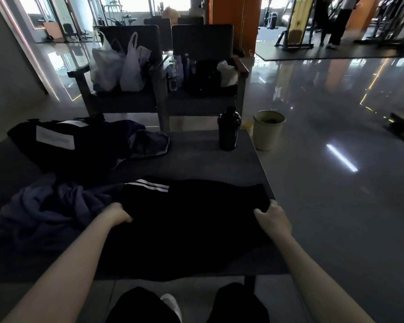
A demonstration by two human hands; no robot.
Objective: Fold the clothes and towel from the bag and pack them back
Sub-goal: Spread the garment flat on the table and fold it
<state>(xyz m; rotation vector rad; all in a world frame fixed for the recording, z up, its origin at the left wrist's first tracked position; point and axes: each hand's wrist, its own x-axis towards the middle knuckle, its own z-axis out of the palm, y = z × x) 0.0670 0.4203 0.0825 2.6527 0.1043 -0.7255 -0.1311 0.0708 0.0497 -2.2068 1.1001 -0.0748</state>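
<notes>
dim gym room, glossy floor; low grey table [196, 157] in front of the seated person. black garment [191, 220] with white stripes lies spread on the table's near half. left hand [119, 212] is clenched on its left edge, right hand [272, 216] on its right edge, hands well apart. blue towel [44, 206] lies crumpled just left of the garment. dark bag [75, 141] sits at far left, black bottle [229, 129] upright at the far right corner.
</notes>
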